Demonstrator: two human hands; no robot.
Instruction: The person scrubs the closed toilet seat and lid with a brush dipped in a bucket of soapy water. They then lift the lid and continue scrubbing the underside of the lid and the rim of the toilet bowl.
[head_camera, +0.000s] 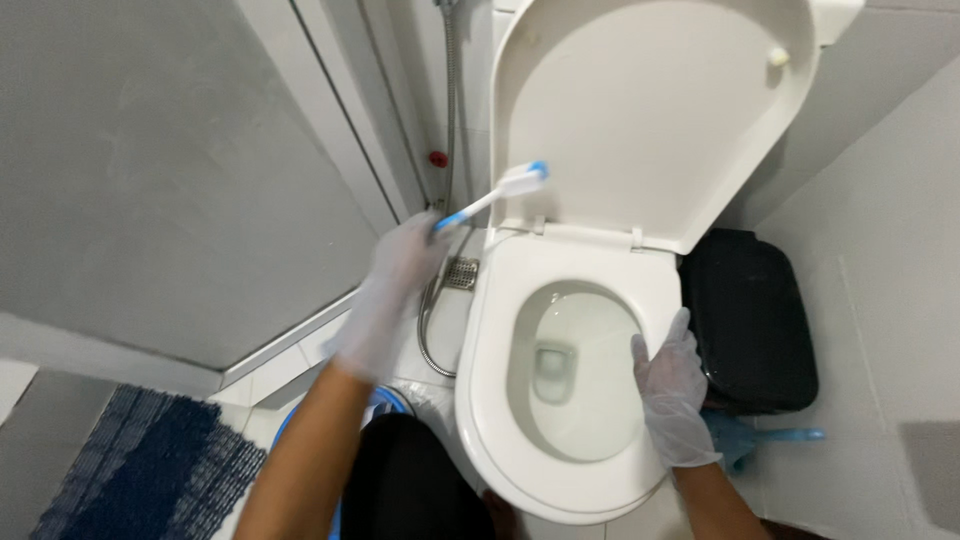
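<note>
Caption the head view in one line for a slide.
Gloved left hand raises a blue-and-white brush beside the open toilet lid; gloved right hand rests on the seat.

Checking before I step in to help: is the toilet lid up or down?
Up. The toilet lid stands raised against the back wall, while the seat lies down around the open bowl.

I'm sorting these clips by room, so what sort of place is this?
A bathroom, most likely in a home. A white ceramic toilet stands with its lid raised, a metal shower hose hangs by the grey wall, and a square floor drain sits in the white tiles.
</note>
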